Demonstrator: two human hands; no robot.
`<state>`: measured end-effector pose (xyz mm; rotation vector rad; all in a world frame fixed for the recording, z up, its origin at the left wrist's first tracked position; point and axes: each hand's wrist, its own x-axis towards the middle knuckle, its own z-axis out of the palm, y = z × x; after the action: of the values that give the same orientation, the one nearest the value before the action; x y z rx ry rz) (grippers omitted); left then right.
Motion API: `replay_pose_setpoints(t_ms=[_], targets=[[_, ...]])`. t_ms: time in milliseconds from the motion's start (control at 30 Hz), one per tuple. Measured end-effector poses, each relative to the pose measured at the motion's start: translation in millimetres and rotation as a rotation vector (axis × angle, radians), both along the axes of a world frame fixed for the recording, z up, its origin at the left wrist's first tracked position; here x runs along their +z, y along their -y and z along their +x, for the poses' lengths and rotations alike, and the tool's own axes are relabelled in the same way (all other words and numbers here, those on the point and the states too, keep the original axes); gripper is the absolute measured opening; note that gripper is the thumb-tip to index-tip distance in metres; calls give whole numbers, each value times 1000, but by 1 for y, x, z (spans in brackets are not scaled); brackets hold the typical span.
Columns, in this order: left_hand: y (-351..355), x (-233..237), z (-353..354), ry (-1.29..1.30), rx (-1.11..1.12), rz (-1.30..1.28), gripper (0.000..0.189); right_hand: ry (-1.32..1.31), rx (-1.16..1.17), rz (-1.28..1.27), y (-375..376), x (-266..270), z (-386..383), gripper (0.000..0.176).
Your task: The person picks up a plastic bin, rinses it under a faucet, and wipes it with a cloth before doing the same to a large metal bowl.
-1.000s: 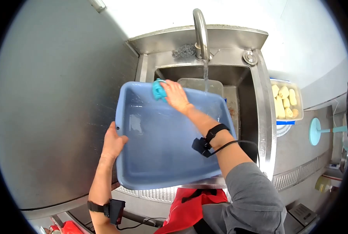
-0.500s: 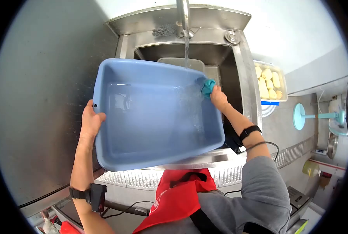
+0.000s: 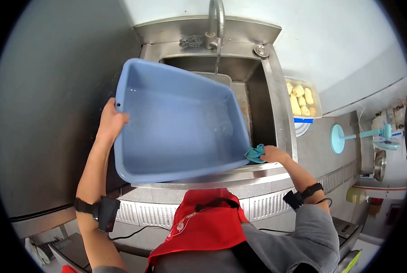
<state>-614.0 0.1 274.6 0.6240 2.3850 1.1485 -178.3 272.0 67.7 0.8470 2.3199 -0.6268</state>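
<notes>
A large blue plastic basin is tilted over the sink, its left side higher, with a little water pooled toward its right end. My left hand grips the basin's left rim, thumb inside and fingers outside. My right hand is closed on a teal cloth, pressed against the basin's near right corner. Water runs from the faucet behind the basin's far rim, onto or near a translucent container in the sink.
A steel scouring pad and a sink strainer rest on the sink's back ledge. To the right is a tub of peeled, pale yellow vegetables. A dark metal panel stands close on the left. A turquoise fan is farther right.
My right hand has moved the teal cloth from the basin's far right corner down to the near right corner. The basin's right end has dropped, and its water has shifted.
</notes>
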Motion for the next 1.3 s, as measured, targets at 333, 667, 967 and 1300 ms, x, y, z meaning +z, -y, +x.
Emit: replay_pose_setpoints(t_ms=[333, 667, 967, 1300], targets=[[-22, 48, 19, -135, 43, -89, 43, -503, -168, 48, -21, -94, -72, 54], [-13, 59, 1, 33, 92, 15, 36, -706, -890, -780, -63, -1, -90, 30], [-32, -47, -9, 238, 79, 150, 33, -1004, -763, -247, -126, 167, -38, 19], [-167, -135, -3, 525, -10, 391, 40, -1144, -820, 217, -108, 208, 36, 14]])
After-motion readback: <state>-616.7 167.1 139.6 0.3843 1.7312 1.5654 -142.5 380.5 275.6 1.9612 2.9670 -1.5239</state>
